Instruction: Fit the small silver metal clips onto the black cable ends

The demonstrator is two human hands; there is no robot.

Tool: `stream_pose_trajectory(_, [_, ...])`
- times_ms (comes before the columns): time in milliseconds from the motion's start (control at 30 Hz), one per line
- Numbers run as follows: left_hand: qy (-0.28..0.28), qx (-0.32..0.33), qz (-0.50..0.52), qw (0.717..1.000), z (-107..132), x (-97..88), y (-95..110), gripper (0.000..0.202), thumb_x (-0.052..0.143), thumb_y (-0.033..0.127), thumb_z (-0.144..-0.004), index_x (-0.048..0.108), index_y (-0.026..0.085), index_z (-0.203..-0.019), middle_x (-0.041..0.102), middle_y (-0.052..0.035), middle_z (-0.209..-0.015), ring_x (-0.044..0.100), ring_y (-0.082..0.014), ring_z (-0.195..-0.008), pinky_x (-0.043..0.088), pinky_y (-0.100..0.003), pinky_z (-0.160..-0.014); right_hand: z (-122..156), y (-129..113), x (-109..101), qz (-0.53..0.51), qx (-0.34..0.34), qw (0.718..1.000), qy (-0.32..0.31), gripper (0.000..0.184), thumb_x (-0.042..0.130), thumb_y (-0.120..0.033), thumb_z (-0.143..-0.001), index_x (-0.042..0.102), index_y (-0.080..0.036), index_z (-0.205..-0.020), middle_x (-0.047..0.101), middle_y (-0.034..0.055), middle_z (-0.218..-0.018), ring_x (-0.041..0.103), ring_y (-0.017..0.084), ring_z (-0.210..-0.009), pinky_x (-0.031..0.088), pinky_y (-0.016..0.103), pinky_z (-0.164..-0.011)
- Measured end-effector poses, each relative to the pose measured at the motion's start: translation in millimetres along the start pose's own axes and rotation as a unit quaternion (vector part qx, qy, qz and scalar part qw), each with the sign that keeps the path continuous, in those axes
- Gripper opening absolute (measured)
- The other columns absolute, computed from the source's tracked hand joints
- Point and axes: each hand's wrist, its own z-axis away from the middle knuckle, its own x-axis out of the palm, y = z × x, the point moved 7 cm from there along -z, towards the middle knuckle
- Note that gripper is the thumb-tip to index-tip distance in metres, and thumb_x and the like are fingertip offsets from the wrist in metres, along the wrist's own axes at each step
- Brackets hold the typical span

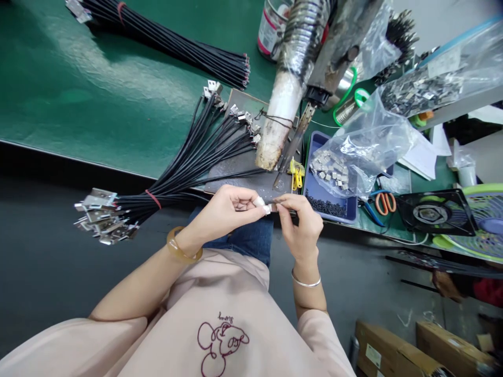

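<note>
My left hand (230, 210) and my right hand (301, 222) meet in front of me at the bench edge, both pinched on a thin black wire (283, 209) that runs between the fingertips. White tape covers two left fingertips. A bundle of black wires with metal terminals (184, 170), tied with a red band, lies just left of my left hand. Above my hands stands a soldering tool (293, 144) on a dark plate (243, 167).
A blue tray (314, 152) holds small metal parts and black beads, with a clear bag of metal clips (365, 144) over it. Another black wire bundle (176, 44) lies on the green mat. Orange-handled scissors (384, 202), a small fan (434, 212) and cardboard boxes (393, 351) sit right.
</note>
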Motion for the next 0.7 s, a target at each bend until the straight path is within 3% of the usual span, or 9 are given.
stream_pose_trajectory(67, [0.021, 0.007, 0.000, 1.000, -0.2, -0.2, 0.0, 0.020, 0.069, 0.030, -0.080, 0.068, 0.013, -0.068, 0.059, 0.0004, -0.059, 0.048, -0.0083, -0.053, 0.040, -0.019, -0.050, 7.1, 2.5, -13.0, 0.025, 0.035, 0.997, 0.071, 0.008, 0.061, -0.018, -0.094, 0.062, -0.024, -0.099, 0.071, -0.0014, -0.078, 0.069, 0.013, -0.063, 0.057, 0.027, -0.061])
stream_pose_trajectory(133, [0.047, 0.024, -0.013, 0.999, -0.1, -0.5, 0.6, 0.017, 0.066, 0.026, -0.079, 0.067, 0.014, -0.067, 0.061, -0.0003, -0.062, 0.052, -0.0094, -0.056, 0.043, -0.020, -0.054, 17.5, 0.5, -33.0, 0.035, 0.071, 0.980, 0.184, 0.004, 0.063, -0.025, -0.094, 0.063, -0.026, -0.098, 0.065, -0.0032, -0.069, 0.060, 0.012, -0.049, 0.049, 0.027, -0.047])
stream_pose_trajectory(200, [0.072, 0.040, -0.037, 0.996, 0.4, -1.2, 0.3, 0.015, 0.063, 0.023, -0.078, 0.065, 0.014, -0.066, 0.061, -0.0006, -0.063, 0.053, -0.0105, -0.059, 0.044, -0.021, -0.056, 24.0, -6.2, -44.6, 0.035, 0.091, 0.965, 0.242, 0.005, 0.062, -0.031, -0.095, 0.064, -0.026, -0.095, 0.063, -0.0020, -0.069, 0.055, 0.011, -0.046, 0.043, 0.026, -0.043])
stream_pose_trajectory(233, [0.084, 0.047, -0.052, 0.994, 1.0, -1.9, 0.0, 0.015, 0.062, 0.022, -0.078, 0.064, 0.015, -0.065, 0.061, -0.0007, -0.063, 0.053, -0.0109, -0.059, 0.044, -0.022, -0.057, 23.0, -9.3, -43.9, 0.036, 0.101, 0.968, 0.226, 0.007, 0.061, -0.032, -0.095, 0.064, -0.026, -0.093, 0.062, -0.0018, -0.069, 0.053, 0.011, -0.046, 0.042, 0.026, -0.043])
stream_pose_trajectory(333, [0.107, 0.073, -0.104, 0.986, 3.1, -2.8, 0.8, 0.011, 0.061, 0.020, -0.079, 0.064, 0.015, -0.069, 0.060, -0.0004, -0.064, 0.052, -0.0108, -0.059, 0.042, -0.022, -0.057, 11.0, -12.5, -20.1, 0.047, 0.129, 0.988, 0.067, 0.007, 0.065, -0.030, -0.093, 0.066, -0.024, -0.096, 0.053, -0.0067, -0.060, 0.046, 0.007, -0.044, 0.041, 0.022, -0.047])
stream_pose_trajectory(400, [0.106, 0.098, -0.139, 0.980, 4.6, -1.6, 3.4, 0.011, 0.060, 0.018, -0.079, 0.063, 0.015, -0.070, 0.056, 0.0012, -0.062, 0.047, -0.0096, -0.056, 0.039, -0.022, -0.056, 5.1, -11.3, -3.2, 0.060, 0.134, 0.989, -0.006, 0.009, 0.067, -0.029, -0.091, 0.066, -0.022, -0.098, 0.046, -0.0097, -0.056, 0.044, 0.005, -0.044, 0.039, 0.020, -0.049])
stream_pose_trajectory(500, [0.093, 0.116, -0.159, 0.976, 6.3, -0.3, 6.1, 0.012, 0.060, 0.016, -0.079, 0.062, 0.015, -0.067, 0.050, 0.0030, -0.059, 0.041, -0.0084, -0.054, 0.035, -0.022, -0.053, 1.4, -7.5, 10.9, 0.047, 0.133, 0.990, -0.028, 0.006, 0.061, -0.025, -0.094, 0.063, -0.020, -0.091, 0.049, -0.0089, -0.058, 0.045, 0.004, -0.046, 0.037, 0.018, -0.050])
stream_pose_trajectory(600, [0.058, 0.091, -0.124, 0.987, 5.8, 0.3, 3.8, 0.013, 0.059, 0.016, -0.079, 0.062, 0.015, -0.067, 0.053, 0.0020, -0.060, 0.044, -0.0088, -0.056, 0.036, -0.022, -0.053, 4.3, -2.1, 17.1, -0.017, 0.154, 0.986, -0.066, 0.010, 0.056, -0.025, -0.097, 0.059, -0.020, -0.088, 0.053, -0.0080, -0.061, 0.043, 0.004, -0.044, 0.035, 0.018, -0.048])
stream_pose_trajectory(700, [0.008, 0.052, -0.059, 0.997, 3.9, 2.1, -0.5, 0.012, 0.060, 0.018, -0.079, 0.065, 0.014, -0.069, 0.057, 0.0008, -0.062, 0.048, -0.0090, -0.056, 0.040, -0.021, -0.054, 7.1, 11.1, 2.7, -0.059, 0.190, 0.978, -0.067, 0.014, 0.056, -0.031, -0.097, 0.058, -0.021, -0.088, 0.052, -0.0082, -0.061, 0.044, 0.005, -0.044, 0.034, 0.018, -0.045])
